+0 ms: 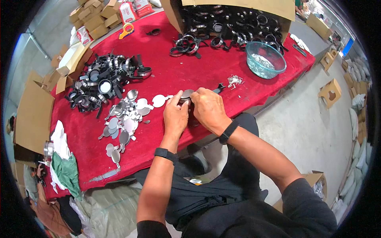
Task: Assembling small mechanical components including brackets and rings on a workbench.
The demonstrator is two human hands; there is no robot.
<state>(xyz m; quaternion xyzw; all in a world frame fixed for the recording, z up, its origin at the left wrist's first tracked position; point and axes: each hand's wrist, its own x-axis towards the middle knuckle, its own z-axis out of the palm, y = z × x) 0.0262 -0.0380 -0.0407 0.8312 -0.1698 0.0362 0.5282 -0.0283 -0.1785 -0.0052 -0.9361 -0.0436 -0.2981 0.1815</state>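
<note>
My left hand (176,114) and my right hand (208,108) meet over the red table (166,75), both gripping one small round black-rimmed mirror piece (186,95) with a black handle sticking out to the right. To the left of my hands lies a scatter of shiny round metal discs (125,119). Further left is a pile of assembled black-framed round mirrors (103,81).
A clear glass bowl (265,59) holding small metal bits stands at the right. A small heap of silver clips (235,81) lies near it. An open cardboard box (238,22) of black rings sits at the back. Cardboard boxes (71,65) and cloths (65,166) are at the left.
</note>
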